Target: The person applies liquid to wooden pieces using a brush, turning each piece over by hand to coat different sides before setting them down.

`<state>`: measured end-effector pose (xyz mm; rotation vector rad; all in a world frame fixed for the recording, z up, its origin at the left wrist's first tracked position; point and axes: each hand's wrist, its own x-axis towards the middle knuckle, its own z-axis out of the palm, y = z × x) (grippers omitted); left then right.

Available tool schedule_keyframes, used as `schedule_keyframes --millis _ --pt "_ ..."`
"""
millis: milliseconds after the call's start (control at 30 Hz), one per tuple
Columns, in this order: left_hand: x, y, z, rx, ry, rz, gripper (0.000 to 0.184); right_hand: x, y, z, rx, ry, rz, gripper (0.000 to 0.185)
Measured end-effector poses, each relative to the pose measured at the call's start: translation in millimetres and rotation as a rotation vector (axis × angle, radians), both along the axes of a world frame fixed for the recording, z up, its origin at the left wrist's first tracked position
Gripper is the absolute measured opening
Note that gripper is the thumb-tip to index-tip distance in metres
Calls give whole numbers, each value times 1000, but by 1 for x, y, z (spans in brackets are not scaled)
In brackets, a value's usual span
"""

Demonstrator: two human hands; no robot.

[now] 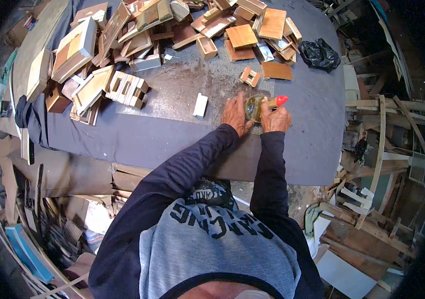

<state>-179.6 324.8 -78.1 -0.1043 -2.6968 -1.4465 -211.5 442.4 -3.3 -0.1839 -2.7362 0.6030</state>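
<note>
My left hand is closed against the left side of a small, see-through container with something yellowish in it. Just right of it, my right hand grips a yellowish thing with a red tip, which points up and right; its lower part is hidden by my fingers. A small wooden frame piece lies just beyond the container. Left of my hands is a white block on the stained board.
Wooden pieces and boxes are heaped along the table's far side. A slotted wooden piece is at the left. A black plastic bag lies at the right. Grey cloth covers the table; scrap wood surrounds it.
</note>
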Motion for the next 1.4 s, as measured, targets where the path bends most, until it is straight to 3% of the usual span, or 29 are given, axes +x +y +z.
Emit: schedule_keyframes --millis 200,367,433,467,567,667,967,1067,1167,1400 --pt "-1 3 -7 -77 99 -14 97 -1 -7 -12 105 16 57 27" --pt "-3 1 3 -198 -7 -21 99 -6 -1 2 48 -102 -18 27" --pt "-3 1 8 -233 -14 -8 100 -7 11 -2 -258 -99 -95 24" --pt "-3 2 10 -268 -21 0 100 -6 16 -5 -259 -101 -94 24" --pt "-4 3 9 -311 -19 0 100 0 26 -7 -623 25 -152 12" --pt "-5 3 13 -312 -44 1 100 7 35 -17 -820 171 -195 17" --pt "-2 5 15 -330 -49 11 98 31 52 -25 -1177 160 -173 21" --pt "-1 4 16 -309 -98 3 97 40 56 -28 -1366 165 -149 23" --pt "1 4 12 -329 -66 22 98 47 71 -41 -1765 204 -63 27" --pt "0 5 10 -252 -26 18 101 55 76 -37 -2088 188 -1 23"
